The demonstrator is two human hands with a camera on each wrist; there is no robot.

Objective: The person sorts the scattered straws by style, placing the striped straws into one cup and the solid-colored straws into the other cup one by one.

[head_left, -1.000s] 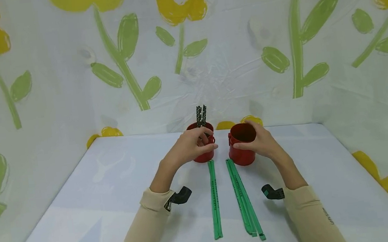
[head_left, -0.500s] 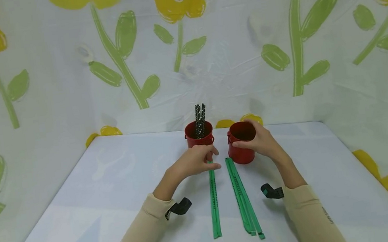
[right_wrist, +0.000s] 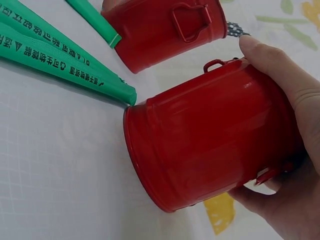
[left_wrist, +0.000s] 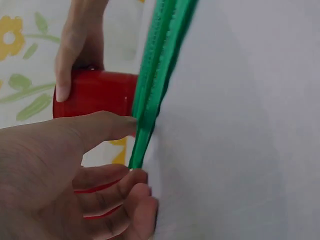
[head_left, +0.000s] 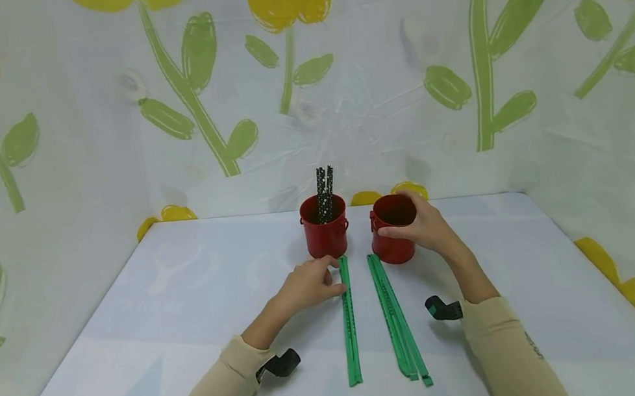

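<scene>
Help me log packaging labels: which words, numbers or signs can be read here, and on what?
"可生物降解", apparently, plus recycling arrows and warning triangle: long slim green wrapper.
Other green print: too blurred.
Dark lettering on beige fabric right sleeve: too blurred.

Long beige sleeves (head_left: 212,389), dark lettering (head_left: 533,344) on the right one, black elbow-shaped device (head_left: 282,363) at each cuff
</scene>
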